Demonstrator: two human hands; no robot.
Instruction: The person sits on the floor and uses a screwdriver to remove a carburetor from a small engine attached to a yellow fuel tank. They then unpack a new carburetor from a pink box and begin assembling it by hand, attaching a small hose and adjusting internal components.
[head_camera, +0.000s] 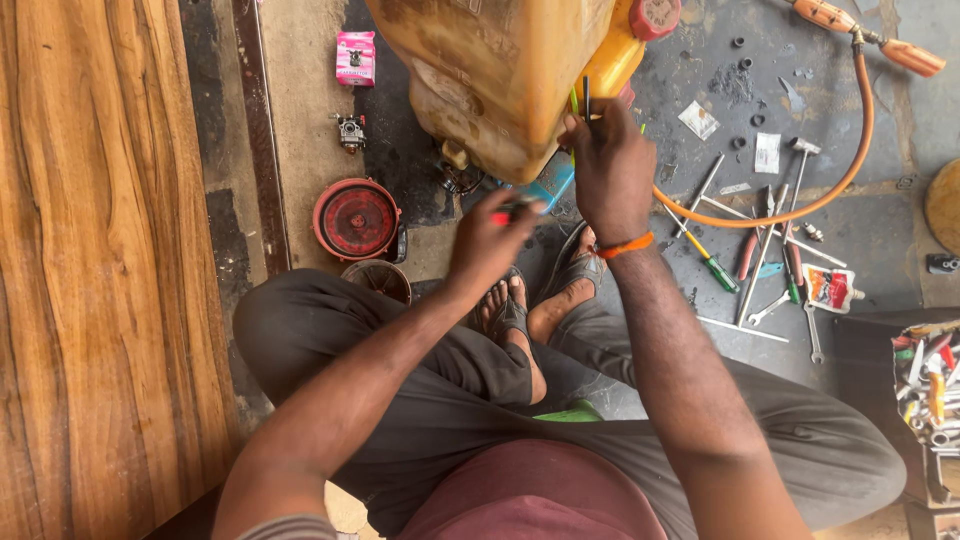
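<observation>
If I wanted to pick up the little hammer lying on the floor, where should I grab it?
Probably by the handle. The hammer lies flat among the loose tools, its head pointing away from the person and its thin handle running back toward them. The lower handle looks crowded by other tools, so come from straight above and close your grip around the upper handle, just below the head, where the floor beside it looks barer.

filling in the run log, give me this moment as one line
left hand: grips red-handled tool | right hand: pinches thin dark rod at yellow tank | floor right: loose tools, orange hose
</observation>
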